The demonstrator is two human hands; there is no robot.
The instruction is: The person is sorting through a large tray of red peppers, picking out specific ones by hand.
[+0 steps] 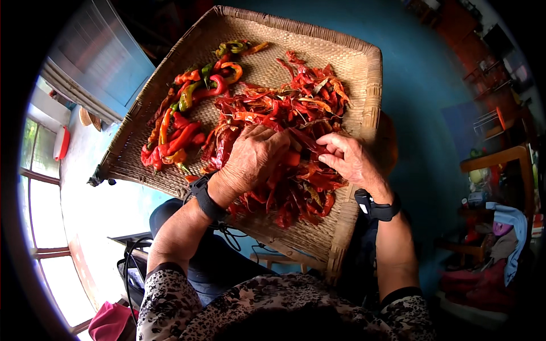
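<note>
A large woven bamboo tray [364, 111] sits tilted in front of me, holding chili peppers. A heap of wrinkled, dried red chili peppers [267, 105] fills its middle and near right part. My left hand [256, 156] rests low on this heap, its fingers curled and closed around dried chili, with the fingertips partly hidden. Just to its right, my right hand [352, 162] has its thumb and forefinger pinched at the end of a dark red dried chili pepper [306, 140]. The other fingers of that hand are folded in. Black bands circle both wrists.
Fresher, glossy red, orange and green chili peppers [185, 136] lie in the tray's left part. A wooden chair [497, 162] with cloths and other items stands at the right. A stool [281, 260] shows under the tray. Bright windows [48, 210] are at the left.
</note>
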